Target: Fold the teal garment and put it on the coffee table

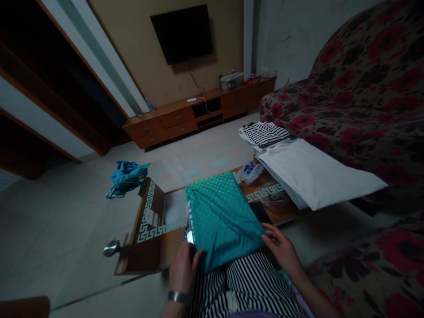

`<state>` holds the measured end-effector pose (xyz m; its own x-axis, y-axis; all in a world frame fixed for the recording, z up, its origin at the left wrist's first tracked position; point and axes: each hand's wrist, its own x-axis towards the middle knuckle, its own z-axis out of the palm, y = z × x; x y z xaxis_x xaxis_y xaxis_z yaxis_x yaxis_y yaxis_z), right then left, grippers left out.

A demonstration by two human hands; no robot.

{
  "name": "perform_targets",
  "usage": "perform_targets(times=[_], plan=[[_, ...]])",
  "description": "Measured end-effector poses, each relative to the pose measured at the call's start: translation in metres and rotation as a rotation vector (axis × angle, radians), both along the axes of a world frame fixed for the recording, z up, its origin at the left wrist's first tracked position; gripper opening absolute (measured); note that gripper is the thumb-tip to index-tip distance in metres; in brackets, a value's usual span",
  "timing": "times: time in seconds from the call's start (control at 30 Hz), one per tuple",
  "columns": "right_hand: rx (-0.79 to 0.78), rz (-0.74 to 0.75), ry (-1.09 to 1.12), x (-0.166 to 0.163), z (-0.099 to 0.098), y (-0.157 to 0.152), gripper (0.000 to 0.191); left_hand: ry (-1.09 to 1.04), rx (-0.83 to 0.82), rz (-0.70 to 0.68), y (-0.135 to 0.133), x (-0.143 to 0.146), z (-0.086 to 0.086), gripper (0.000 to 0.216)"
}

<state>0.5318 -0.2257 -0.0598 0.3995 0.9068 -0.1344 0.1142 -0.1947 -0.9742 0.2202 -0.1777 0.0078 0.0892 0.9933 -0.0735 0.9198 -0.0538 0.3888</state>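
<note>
Hands (pixel 184 268) (pixel 281 247) on folded teal shirt (pixel 223 216)

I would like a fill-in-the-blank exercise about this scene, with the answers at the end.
1. Both hands, the left hand and the right hand, hold a folded ____ garment.
2. The garment lies on a low ____ table.
3. On the floor, left of the table, lies a crumpled ____ cloth.
4. The folded shirt near the sofa has black and white ____.

Answers: teal, wooden, blue, stripes
</note>
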Motion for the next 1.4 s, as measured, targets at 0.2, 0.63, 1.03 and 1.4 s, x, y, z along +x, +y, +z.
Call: perform_targets(times=[0.2, 0.63, 1.03, 1.4], plan=[[0.054, -0.023, -0.109, -0.009, 0.008, 0.009, 0.054, -0.062, 0.015, 0.173, -0.038, 0.004, -0.006, 0.027], [0.078, -0.172, -0.095, -0.002, -0.02, -0.003, 0.054, -0.218, -0.009, 0.137, -0.059, -0.015, -0.015, 0.031], [-0.161, 0.212, 0.086, 0.009, -0.013, -0.028, 0.051, -0.113, -0.187, -0.058, -0.072, -0.023, -0.002, 0.018], [0.027, 0.178, -0.861, -0.021, 0.057, 0.129, 0.038, 0.157, 0.231, -0.189, 0.073, 0.039, 0.017, 0.048]])
